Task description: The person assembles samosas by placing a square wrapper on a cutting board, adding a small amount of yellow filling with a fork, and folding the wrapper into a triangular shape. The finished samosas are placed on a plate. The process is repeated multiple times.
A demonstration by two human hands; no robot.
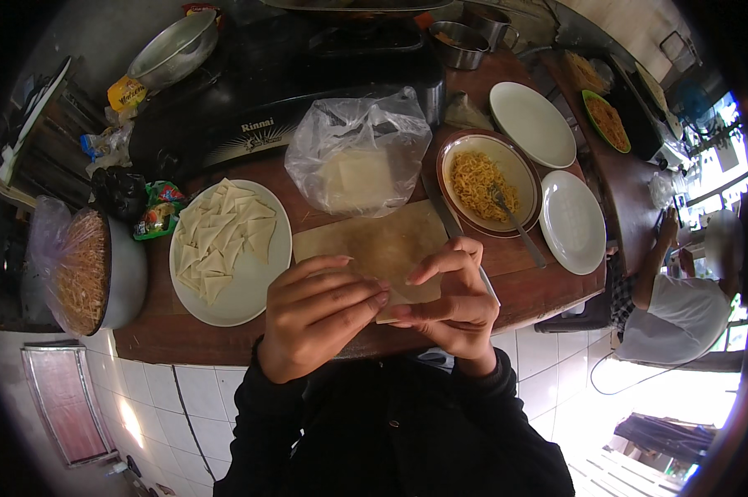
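Between left grip (324,311) and right grip (453,302) | pale wrapper (419,293) | near tan board (328,239)

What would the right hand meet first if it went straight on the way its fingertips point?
Most likely the left hand, directly ahead to the left, past the pale sheet the right hand seems to pinch; depth is unclear.

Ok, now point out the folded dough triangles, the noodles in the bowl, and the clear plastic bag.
Folded dough triangles (225,234): head view, middle of the pile.
Noodles (475,180): head view, middle of the heap.
Clear plastic bag (356,132): head view, crumpled film at its upper middle.
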